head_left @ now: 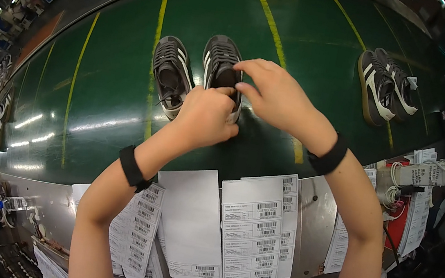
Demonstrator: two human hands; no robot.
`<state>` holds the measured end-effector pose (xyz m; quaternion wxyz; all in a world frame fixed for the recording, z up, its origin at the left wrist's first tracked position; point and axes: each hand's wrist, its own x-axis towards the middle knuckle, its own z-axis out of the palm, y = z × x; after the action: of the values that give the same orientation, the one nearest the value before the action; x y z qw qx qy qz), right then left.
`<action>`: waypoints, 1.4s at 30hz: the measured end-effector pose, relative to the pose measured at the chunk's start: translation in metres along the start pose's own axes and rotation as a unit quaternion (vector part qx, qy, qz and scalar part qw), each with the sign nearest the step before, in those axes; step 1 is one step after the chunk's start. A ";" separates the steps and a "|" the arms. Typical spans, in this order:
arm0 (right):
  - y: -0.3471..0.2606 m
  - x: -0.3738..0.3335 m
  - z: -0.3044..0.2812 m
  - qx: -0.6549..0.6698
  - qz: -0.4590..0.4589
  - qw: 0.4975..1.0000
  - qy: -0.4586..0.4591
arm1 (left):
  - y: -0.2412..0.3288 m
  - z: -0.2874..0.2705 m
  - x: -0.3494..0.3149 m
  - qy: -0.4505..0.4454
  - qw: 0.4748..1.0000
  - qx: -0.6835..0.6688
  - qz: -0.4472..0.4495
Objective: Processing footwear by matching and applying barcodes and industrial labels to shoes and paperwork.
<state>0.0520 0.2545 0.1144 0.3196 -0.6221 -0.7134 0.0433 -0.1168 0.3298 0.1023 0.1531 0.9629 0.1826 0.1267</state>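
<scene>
- Factory-like room, dim; bright lamps and people far left.
- Surface: green belt (pixel 109 79) with yellow lines (pixel 269 17) across it; metal ledge (pixel 317 214) along the near side.
- Main pair on the belt, ahead of the person: left shoe (pixel 170 62) and right shoe (pixel 223 51), dark with white stripes, laced, side by side, toes pointing away.
- Left hand (pixel 209 114): at the heel end of the right shoe, fingers curled, near the opening; can't tell if it grips.
- Right hand (pixel 244 78): at the right side of that shoe's opening, thumb and forefinger parted, small gap; contact unclear.
- Black wristband on each wrist.
- Second pair (pixel 381 86), similar dark shoes, farther right on the belt, close together, well apart from the main pair; pale tag (pixel 412 82) on one.
- Label sheets (pixel 252 226) and a mostly blank sheet (pixel 189 198) on the ledge, below the hands.
- White cables (pixel 393 191) at right.
</scene>
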 end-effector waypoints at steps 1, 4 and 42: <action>0.003 0.004 0.010 -0.018 -0.011 1.000 0.010 | 0.016 -0.009 -0.003 -0.040 0.999 -0.007 -0.014; -0.027 -0.003 0.011 0.008 -0.044 0.998 -0.048 | 0.059 -0.043 -0.038 -0.063 0.994 -0.087 -0.009; -0.065 -0.040 -0.031 0.136 -0.044 0.982 -0.126 | 0.118 -0.081 -0.079 -0.103 0.974 -0.174 0.104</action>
<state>0.0129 0.1933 0.1526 0.3102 -0.5302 -0.7624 0.2036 -0.1751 0.2146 0.2023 0.3224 0.9430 0.0397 0.0723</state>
